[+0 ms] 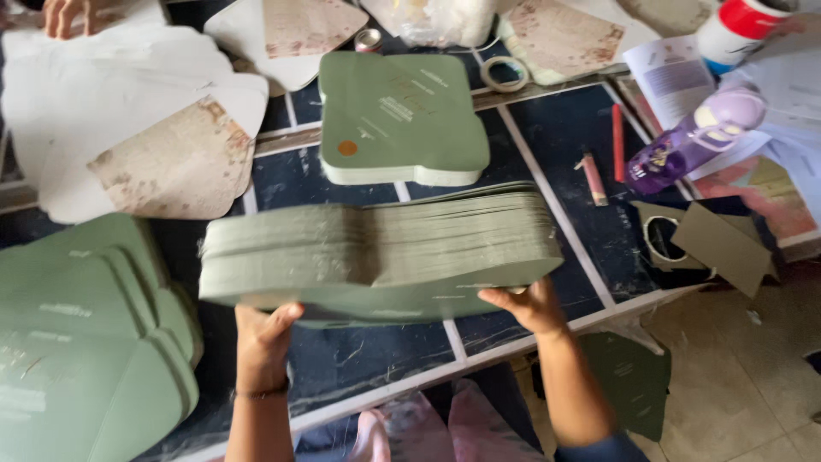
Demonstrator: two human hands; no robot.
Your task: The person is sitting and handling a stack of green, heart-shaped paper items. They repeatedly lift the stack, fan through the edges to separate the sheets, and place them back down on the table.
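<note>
1. Green card stack (376, 248): a thick wad of shaped green cards, held just above the dark tiled table (564, 137), right in front of the person.
2. Left hand (263, 335) grips the stack's near-left edge, thumb up against the side and the other fingers hidden underneath. Right hand (532, 306) does the same at the near-right corner, fingers curled under it.
3. Doing this well, I'd say: keep both hands level and squeeze evenly, since the top cards look fanned out on the right and could slide off.
4. Counts: one stack in hand, one more green pile (400, 115) lying flat just behind it, another green heap (85, 342) at the left. Can't count single cards, too blurry.
5. Also around: two tape rolls, a pale one (504, 74) and a dark ring (663, 239); one purple bottle (693, 141); one red pencil (617, 141).
6. Somebody else's hand (64, 15) shows top left.
</note>
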